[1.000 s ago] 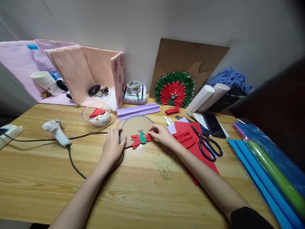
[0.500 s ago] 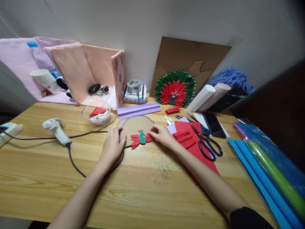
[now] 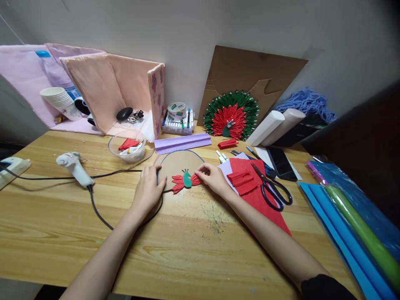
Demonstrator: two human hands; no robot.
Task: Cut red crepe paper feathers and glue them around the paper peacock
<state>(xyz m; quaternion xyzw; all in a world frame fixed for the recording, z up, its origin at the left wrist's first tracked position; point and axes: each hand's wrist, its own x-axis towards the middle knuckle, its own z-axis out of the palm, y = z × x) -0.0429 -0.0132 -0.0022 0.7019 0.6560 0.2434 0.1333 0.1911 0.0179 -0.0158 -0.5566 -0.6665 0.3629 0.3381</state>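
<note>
A round brown cardboard disc (image 3: 179, 160) with a blue line along its far edge lies on the table in front of me. A green paper peacock body (image 3: 187, 180) is on its near part, with red crepe-paper petals (image 3: 178, 183) fanned out on both sides. My left hand (image 3: 151, 183) grips the disc's left edge, thumb toward the peacock. My right hand (image 3: 212, 177) is closed in a pinch on the outer end of the right-hand red petals; its fingertips partly hide them.
A glue gun (image 3: 75, 168) and its black cable lie left. Black-handled scissors (image 3: 271, 187) rest on red crepe paper (image 3: 259, 204) at right. Behind stand a plastic bowl (image 3: 126, 146), a purple paper strip (image 3: 183, 143), a marker box (image 3: 178, 125) and a finished red-green peacock (image 3: 231, 114).
The view has shifted slightly. Both hands keep their places on the disc and the red petals, with hardly any visible movement.
</note>
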